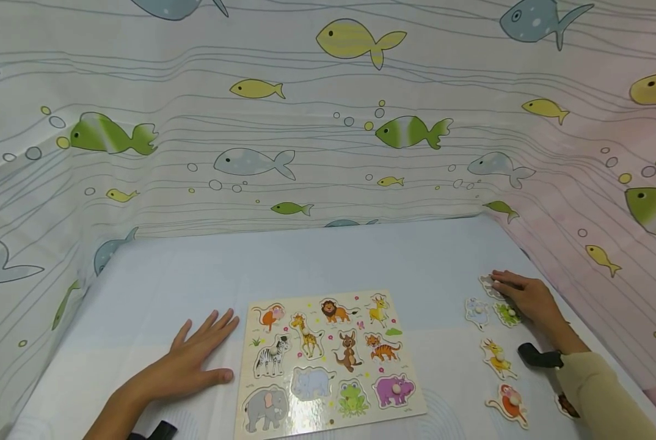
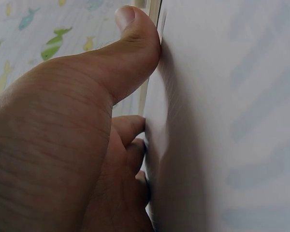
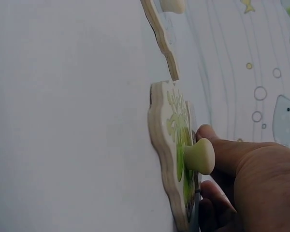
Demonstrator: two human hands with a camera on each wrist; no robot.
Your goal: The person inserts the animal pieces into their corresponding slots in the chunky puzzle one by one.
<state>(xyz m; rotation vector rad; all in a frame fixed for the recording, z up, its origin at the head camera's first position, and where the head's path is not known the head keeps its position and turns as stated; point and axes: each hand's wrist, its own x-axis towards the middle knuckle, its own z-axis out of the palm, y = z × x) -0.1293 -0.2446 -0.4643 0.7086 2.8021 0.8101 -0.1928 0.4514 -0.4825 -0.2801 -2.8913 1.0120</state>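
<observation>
A wooden animal puzzle board (image 1: 363, 380) lies on the table, with a knobbed purple hippo piece (image 1: 388, 394) in its lower right recess. To its left my left hand (image 1: 187, 360) rests palm down, fingers spread; in the left wrist view its thumb (image 2: 140, 38) lies along the surface. On the right, my right hand (image 1: 528, 302) pinches a pale puzzle piece (image 1: 488, 286), mostly covered by the fingers. Just below is a green frog piece (image 1: 507, 314), whose knob (image 3: 200, 156) partly hides the fingertips in the right wrist view. A pale blue animal piece (image 1: 475, 313) lies beside it.
Nearer the front lie a yellow antelope piece (image 1: 497, 359) and a monkey piece (image 1: 509, 404). A brown piece (image 1: 565, 404) is partly under the right sleeve (image 1: 603, 397). Fish-patterned cloth (image 1: 306, 134) hangs behind the white table (image 1: 306, 263) and along its sides.
</observation>
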